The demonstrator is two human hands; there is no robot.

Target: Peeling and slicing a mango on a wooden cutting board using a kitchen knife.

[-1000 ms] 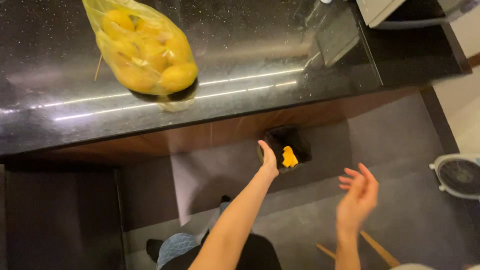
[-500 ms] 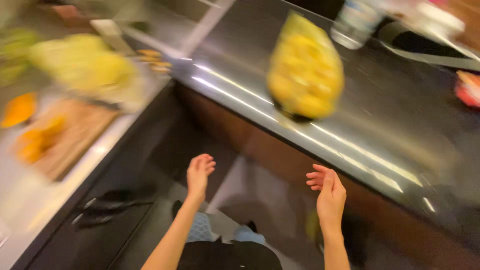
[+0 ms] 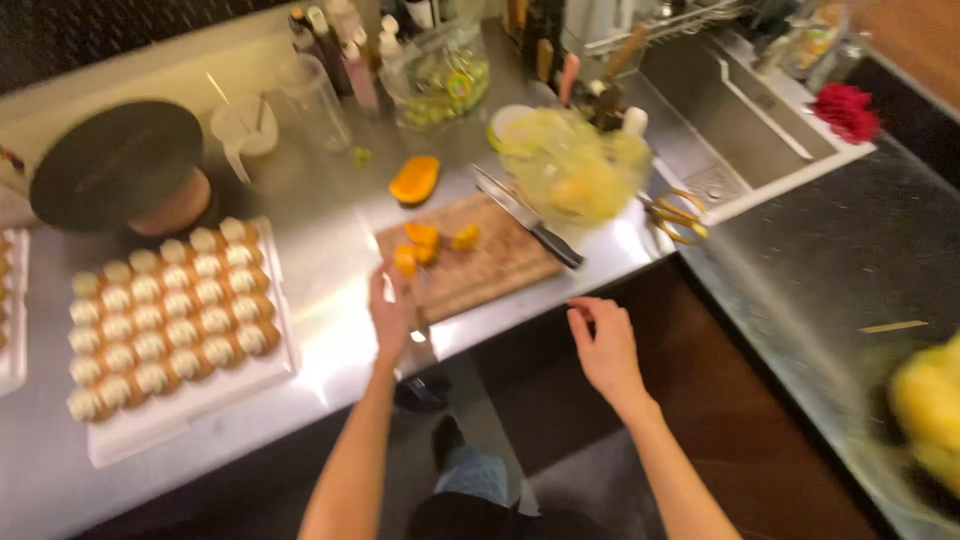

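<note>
My left hand (image 3: pixel 390 312) hovers open over the steel counter's front edge, just left of a wooden cutting board (image 3: pixel 480 268). On the board lie several orange fruit pieces (image 3: pixel 428 243) and a large knife (image 3: pixel 528 217). My right hand (image 3: pixel 606 345) is open in the air in front of the counter edge, below the board's right end, holding nothing. A halved orange fruit (image 3: pixel 415 179) sits behind the board.
A white tray (image 3: pixel 188 400) of cream-topped pastries lies at left. A bowl covered in plastic film (image 3: pixel 573 165), scissors (image 3: pixel 678 215), a sink (image 3: pixel 735 105), bottles and a black round lid (image 3: pixel 115 160) stand behind. A bag of yellow fruit (image 3: pixel 930 405) rests on the dark counter at right.
The view has swung from the dark counter with the yellow fruit bag to the steel counter. Both empty hands have come up toward the cutting board.
</note>
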